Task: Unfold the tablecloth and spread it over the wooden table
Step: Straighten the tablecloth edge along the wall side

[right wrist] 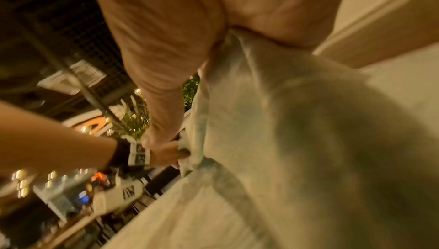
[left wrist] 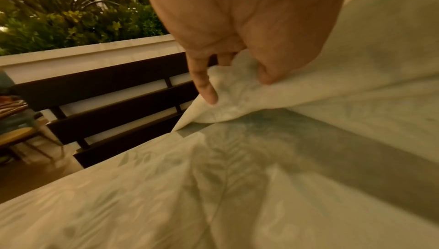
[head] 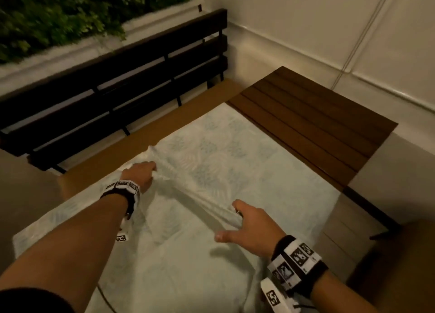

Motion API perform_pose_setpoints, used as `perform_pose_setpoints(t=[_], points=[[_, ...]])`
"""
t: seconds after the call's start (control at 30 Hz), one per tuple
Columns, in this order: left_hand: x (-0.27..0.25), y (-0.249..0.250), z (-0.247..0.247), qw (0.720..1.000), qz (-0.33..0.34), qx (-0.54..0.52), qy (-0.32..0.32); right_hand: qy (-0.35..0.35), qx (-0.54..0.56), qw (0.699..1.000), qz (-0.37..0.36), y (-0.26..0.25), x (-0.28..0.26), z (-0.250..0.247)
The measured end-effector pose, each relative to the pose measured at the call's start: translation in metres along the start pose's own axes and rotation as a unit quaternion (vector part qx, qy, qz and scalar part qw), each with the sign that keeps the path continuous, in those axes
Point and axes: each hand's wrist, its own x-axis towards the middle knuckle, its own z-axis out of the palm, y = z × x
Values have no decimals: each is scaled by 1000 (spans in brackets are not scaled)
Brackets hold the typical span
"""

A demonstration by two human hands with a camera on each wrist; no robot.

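Both of my hands clamp one raised fold of the tablecloth: my left hand toward the bench, my right hand nearer me; the rest lies flat across the wooden table.

Head camera looks down; wrist cameras close in, all sharing the tablecloth.

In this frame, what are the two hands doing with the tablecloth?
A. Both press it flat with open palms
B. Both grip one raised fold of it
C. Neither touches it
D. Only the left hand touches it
B: the left hand and the right hand each grip an end of one raised ridge of the tablecloth, which runs between them.
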Motion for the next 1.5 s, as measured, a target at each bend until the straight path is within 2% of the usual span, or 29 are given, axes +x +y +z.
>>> perform_pose_setpoints(t=[0.1,0.17,0.23,0.43,0.6,0.7,0.8,0.9,1.17,1.4,1.5], points=[[28,29,-15,997,-17,-80,13,-7,-156,988,-13,37,11,-44],[44,57,-32,991,-10,-123,47,13,-177,984,-17,67,22,-75],[59,88,-54,988,44,-133,63,27,-169,985,-16,94,32,-110],[109,172,-123,976,203,-12,81,38,-196,980,-14,155,63,-225],[159,227,-141,959,264,99,39,48,-187,981,33,189,98,-309],[196,254,-129,967,234,100,7,38,-201,978,38,210,125,-343],[238,291,-126,979,171,109,13,33,-204,977,51,231,154,-368],[282,319,-129,989,129,71,10,28,-189,979,73,251,185,-399],[392,422,-168,988,140,60,17,35,-118,987,104,315,234,-491],[470,532,-206,991,121,41,39,19,-48,993,104,390,272,-582],[500,582,-216,989,135,39,39,24,-38,993,108,425,286,-620]])
